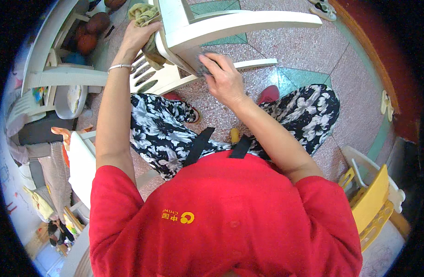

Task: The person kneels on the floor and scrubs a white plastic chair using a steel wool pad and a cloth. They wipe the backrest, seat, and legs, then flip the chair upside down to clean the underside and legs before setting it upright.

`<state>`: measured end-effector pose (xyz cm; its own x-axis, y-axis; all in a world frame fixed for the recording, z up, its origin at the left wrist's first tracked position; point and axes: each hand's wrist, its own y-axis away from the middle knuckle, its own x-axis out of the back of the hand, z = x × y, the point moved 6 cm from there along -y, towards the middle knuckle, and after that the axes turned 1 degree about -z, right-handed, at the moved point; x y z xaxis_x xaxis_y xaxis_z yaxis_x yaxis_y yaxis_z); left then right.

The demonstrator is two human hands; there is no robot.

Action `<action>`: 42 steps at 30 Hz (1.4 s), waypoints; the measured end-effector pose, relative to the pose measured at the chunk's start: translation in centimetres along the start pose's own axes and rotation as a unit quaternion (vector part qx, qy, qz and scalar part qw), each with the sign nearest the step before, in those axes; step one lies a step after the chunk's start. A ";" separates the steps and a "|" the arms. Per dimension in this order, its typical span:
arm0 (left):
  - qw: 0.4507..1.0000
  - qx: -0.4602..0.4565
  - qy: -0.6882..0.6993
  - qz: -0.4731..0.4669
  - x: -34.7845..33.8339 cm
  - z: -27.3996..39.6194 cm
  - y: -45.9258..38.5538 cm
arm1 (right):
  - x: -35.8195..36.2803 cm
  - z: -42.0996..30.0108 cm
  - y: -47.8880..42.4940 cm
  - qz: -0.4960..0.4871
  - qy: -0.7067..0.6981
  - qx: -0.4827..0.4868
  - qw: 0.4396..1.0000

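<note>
A white wooden chair (239,29) lies tipped over in front of me, one curved leg pointing right and its slotted backrest low near my feet. My left hand (139,36) grips the edge of its seat, together with a crumpled olive-green cloth (142,14) that hangs down on both sides of the fingers. Against the chair's side frame, my right hand (222,74) presses a dark grey scouring pad (203,65), which is slightly blurred and partly hidden by the fingers.
More white chairs (65,78) stand at the left, near a pale plastic bin (70,102). At the lower right is a yellow plastic chair (371,200). Shoes (322,10) lie at the upper right, on the speckled floor. A small yellow object (235,135) shows between my legs.
</note>
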<state>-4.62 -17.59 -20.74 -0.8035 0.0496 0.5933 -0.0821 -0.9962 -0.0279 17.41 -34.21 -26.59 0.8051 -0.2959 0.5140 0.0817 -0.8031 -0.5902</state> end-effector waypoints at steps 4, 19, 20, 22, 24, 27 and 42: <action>1.000 0.003 0.013 -0.008 -0.4 0.0 -0.5 | -1.7 -2.1 -3.8 0.027 -0.058 0.062 0.996; 0.999 0.037 0.038 0.012 -1.7 1.2 0.0 | -14.2 15.1 5.8 -0.072 -0.110 -0.481 0.867; 0.998 0.042 0.047 0.018 -1.3 0.8 0.4 | -13.7 12.8 4.3 -0.093 -0.148 -0.451 0.875; 0.997 0.040 0.061 0.016 -1.5 0.9 0.3 | -13.1 11.2 3.4 -0.096 -0.165 -0.452 0.871; 0.997 0.041 0.066 0.014 -1.6 1.1 0.5 | -12.1 9.4 2.4 -0.078 -0.179 -0.433 0.880; 0.998 0.048 0.028 0.033 -1.2 0.8 0.5 | -10.0 6.8 0.4 -0.046 -0.278 -0.443 0.851; 0.908 0.201 0.367 -0.021 -3.2 -5.0 3.2 | 1.6 1.9 -14.8 0.070 -0.229 -0.156 0.958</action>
<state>-5.21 -20.61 -26.74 -0.9933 -0.0244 -0.1129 -0.0188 -0.9305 0.3659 18.57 -21.82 -18.24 0.9744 -0.2120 0.0744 -0.1685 -0.9087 -0.3819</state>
